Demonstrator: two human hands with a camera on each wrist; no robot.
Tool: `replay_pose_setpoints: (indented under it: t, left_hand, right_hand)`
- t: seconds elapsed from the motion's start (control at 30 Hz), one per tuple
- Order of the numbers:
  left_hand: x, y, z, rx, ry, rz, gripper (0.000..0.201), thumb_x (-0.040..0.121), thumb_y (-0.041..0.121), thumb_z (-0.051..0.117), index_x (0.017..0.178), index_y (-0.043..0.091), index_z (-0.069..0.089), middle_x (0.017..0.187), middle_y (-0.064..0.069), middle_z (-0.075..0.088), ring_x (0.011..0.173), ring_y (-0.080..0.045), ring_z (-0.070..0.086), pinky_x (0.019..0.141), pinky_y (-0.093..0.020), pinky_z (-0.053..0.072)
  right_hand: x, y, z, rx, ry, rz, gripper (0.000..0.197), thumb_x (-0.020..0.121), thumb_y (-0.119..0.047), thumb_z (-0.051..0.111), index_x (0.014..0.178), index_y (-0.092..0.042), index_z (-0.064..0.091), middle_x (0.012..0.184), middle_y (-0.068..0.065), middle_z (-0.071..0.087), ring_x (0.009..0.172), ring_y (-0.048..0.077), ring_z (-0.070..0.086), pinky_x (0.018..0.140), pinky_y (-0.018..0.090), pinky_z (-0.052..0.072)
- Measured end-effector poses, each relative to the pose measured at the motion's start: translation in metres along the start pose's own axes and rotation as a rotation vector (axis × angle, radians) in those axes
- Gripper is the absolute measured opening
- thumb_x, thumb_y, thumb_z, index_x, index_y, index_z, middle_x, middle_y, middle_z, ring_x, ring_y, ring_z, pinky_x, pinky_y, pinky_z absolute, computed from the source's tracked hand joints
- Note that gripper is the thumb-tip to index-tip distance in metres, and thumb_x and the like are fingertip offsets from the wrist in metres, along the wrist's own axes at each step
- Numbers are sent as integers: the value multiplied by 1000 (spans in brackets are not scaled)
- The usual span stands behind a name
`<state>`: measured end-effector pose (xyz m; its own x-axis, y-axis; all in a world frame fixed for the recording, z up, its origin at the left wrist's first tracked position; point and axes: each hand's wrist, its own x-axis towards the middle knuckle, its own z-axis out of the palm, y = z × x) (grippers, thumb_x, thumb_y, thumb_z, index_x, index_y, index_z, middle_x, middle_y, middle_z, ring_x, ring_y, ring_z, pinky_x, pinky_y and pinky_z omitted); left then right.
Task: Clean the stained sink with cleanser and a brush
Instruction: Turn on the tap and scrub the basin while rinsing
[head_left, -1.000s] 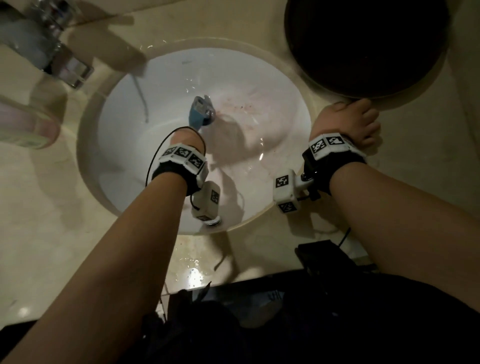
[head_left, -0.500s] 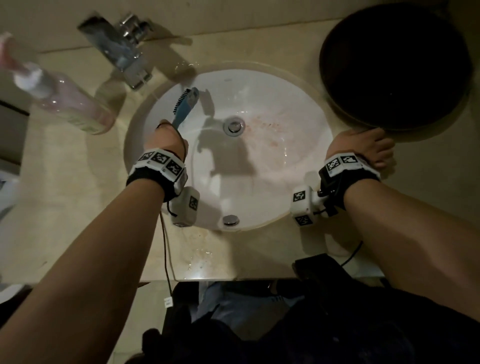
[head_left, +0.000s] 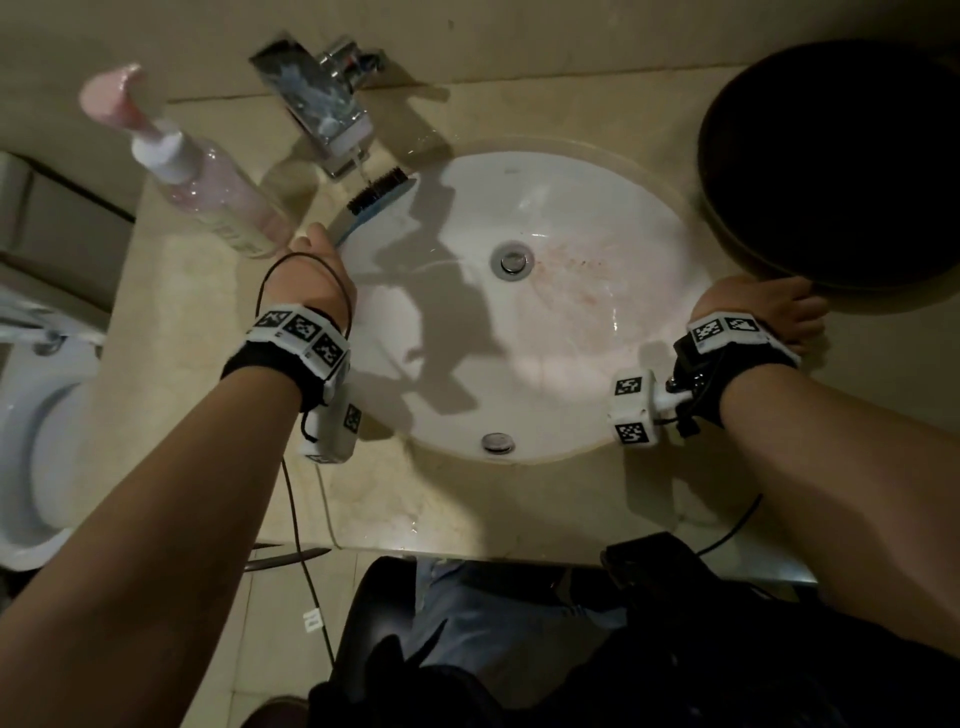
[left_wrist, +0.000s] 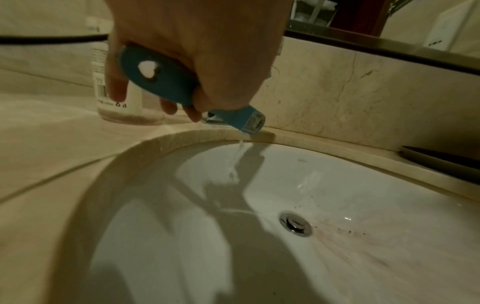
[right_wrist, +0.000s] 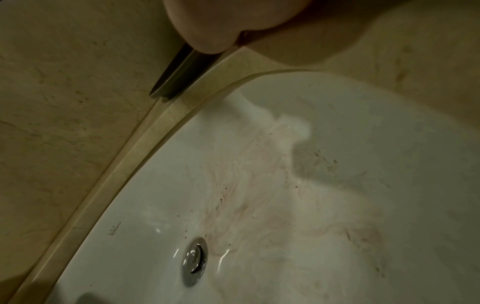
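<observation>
The white oval sink (head_left: 613, 208) shows reddish stains and dark specks to the right of its drain (head_left: 511, 261). My left hand (head_left: 317, 270) grips the blue handle of a brush (head_left: 382, 195), whose black bristles sit under the chrome tap (head_left: 322, 111). A thin stream of water runs off the brush (left_wrist: 182, 86) into the sink (left_wrist: 337, 176). The fingers of my left hand (left_wrist: 197, 51) curl round the handle. My right hand (head_left: 769, 306) rests flat on the counter at the sink's right rim, against a dark bowl. The stains (right_wrist: 259, 185) show clearly in the right wrist view.
A pump bottle (head_left: 208, 192) of pink liquid stands on the beige counter (head_left: 182, 322) left of the tap. A large dark bowl (head_left: 841, 166) sits at the back right. A white toilet (head_left: 31, 415) is at the far left. The wall runs behind the tap.
My left hand lifted the brush out of the basin's middle and carried it up and left, under the tap. Water now runs over it. The right hand stayed on the counter.
</observation>
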<state>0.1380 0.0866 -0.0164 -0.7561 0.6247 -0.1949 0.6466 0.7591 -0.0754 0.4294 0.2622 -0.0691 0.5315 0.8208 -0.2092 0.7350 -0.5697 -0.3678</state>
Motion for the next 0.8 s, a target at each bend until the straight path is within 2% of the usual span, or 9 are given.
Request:
replay_pose_setpoints:
  t: [0.13,0.27,0.37,0.5,0.6,0.73,0.8]
  left_hand:
    - [8,0,3,-12,-36,30,31,93,4,39,123,-4,38,125,-27,46,108,-43,53,86,-49,44]
    - [18,14,12,-51,-191,108,31,97,14,38,124,0,42,111,-26,57,99,-39,58,81,-42,44]
    - [22,33,20,-74,-296,143,29,98,18,39,119,1,50,113,-23,60,102,-36,58,80,-38,43]
    - [27,63,34,-261,-435,104,35,99,23,35,121,1,52,121,-17,61,109,-34,58,95,-40,46]
    - [29,85,40,-345,-463,112,33,99,18,35,120,0,55,120,-15,63,111,-32,56,89,-34,43]
    - [35,105,45,-295,-507,196,31,97,14,37,119,1,55,121,-16,62,112,-33,55,93,-36,44]
    - [39,111,49,-303,-573,244,31,97,13,37,121,3,54,118,-18,64,103,-33,60,92,-37,49]
  right_hand:
    - [-2,-1,-1,28,37,-3,37,91,-21,37,124,-7,44,137,14,39,130,30,33,105,41,25]
    - [-1,0,-1,32,50,-4,37,90,-22,38,123,-7,45,136,14,41,129,30,35,103,41,26]
    - [-1,3,1,14,36,-39,37,91,-25,38,123,-6,44,136,14,40,129,31,34,103,43,26]
    - [-1,5,3,-28,61,-55,38,91,-27,38,123,-7,44,136,14,41,127,31,36,101,43,28]
    - [0,3,3,-43,55,-39,38,90,-27,37,122,-7,44,136,13,40,127,31,36,101,42,29]
    - [2,1,5,-17,57,-3,39,89,-28,38,120,-7,46,135,14,41,126,31,37,99,42,28]
    - [1,0,6,-3,91,14,38,88,-29,39,117,-6,48,133,14,43,125,30,38,97,41,28]
